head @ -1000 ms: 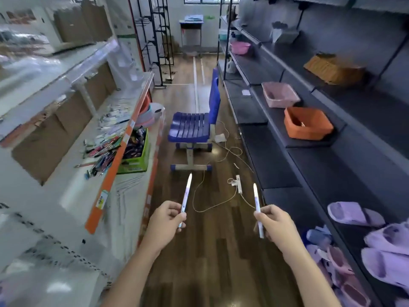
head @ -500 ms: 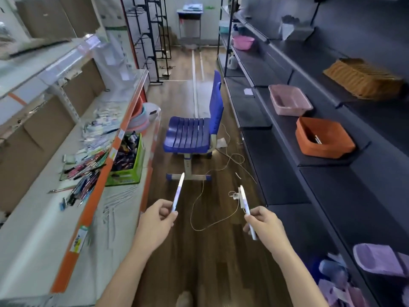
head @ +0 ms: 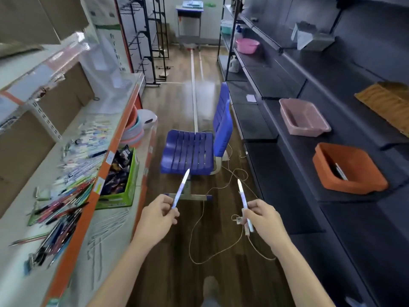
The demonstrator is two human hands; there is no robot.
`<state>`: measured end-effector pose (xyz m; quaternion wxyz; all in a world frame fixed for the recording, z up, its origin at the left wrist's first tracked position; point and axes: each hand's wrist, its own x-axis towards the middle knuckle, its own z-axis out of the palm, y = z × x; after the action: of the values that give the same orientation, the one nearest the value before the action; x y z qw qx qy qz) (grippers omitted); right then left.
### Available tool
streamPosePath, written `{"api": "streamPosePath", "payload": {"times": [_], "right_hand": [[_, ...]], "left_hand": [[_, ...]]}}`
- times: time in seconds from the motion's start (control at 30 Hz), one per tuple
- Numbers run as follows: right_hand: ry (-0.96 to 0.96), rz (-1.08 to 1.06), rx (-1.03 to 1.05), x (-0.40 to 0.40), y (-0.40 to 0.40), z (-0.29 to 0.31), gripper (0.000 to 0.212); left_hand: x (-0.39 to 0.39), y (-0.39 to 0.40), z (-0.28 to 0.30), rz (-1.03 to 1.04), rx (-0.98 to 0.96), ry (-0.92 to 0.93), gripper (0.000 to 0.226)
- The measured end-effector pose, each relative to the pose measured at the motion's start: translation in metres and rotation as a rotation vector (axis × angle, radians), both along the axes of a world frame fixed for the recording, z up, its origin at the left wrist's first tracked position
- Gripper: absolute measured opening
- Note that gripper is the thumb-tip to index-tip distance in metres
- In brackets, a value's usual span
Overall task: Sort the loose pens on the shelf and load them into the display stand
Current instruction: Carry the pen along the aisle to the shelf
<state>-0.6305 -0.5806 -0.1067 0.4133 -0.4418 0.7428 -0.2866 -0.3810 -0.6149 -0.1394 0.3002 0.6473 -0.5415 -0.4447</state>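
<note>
Above the aisle floor [head: 177, 251], left hand [head: 156, 219] is pinching a white pen [head: 181, 188] pointing 1 o'clock; right hand [head: 264, 218] fingers are gripping another pen [head: 243, 197] pointing 11 o'clock.

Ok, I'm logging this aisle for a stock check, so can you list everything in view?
white pens with purple barrels: two, one in each hand, tips up
loose pens: a mixed-colour pile, too many to count, on the white left shelf
green cardboard box: one, on the lower left shelf, holds dark packets
blue plastic chair: one, mid-aisle
orange plastic bin: one, dark right shelf, something white inside
pink plastic bin: one, right shelf, beyond the orange one
woven basket: one, tan, upper right shelf
pink basin: one, far right shelf
white cable: one, on the wooden floor
left hand: pinches one pen
right hand: pinches the other pen
</note>
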Motion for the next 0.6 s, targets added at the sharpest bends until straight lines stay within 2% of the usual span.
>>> {"api": "streamPosePath", "payload": {"times": [0.1, 0.3, 0.6], "right_hand": [[-0.043, 0.038, -0.018, -0.004, -0.054, -0.002, 0.010], [-0.083, 0.185, -0.040, -0.003, -0.152, -0.002, 0.015], [-0.041, 0.384, 0.001, 0.034, -0.255, -0.029, 0.007]], "left_hand": [[-0.010, -0.042, 0.002, 0.040, -0.050, -0.121, 0.022], [-0.014, -0.114, 0.020, 0.007, -0.092, -0.493, 0.008], [0.018, -0.176, 0.017, 0.154, -0.069, -0.563, 0.019]]}}
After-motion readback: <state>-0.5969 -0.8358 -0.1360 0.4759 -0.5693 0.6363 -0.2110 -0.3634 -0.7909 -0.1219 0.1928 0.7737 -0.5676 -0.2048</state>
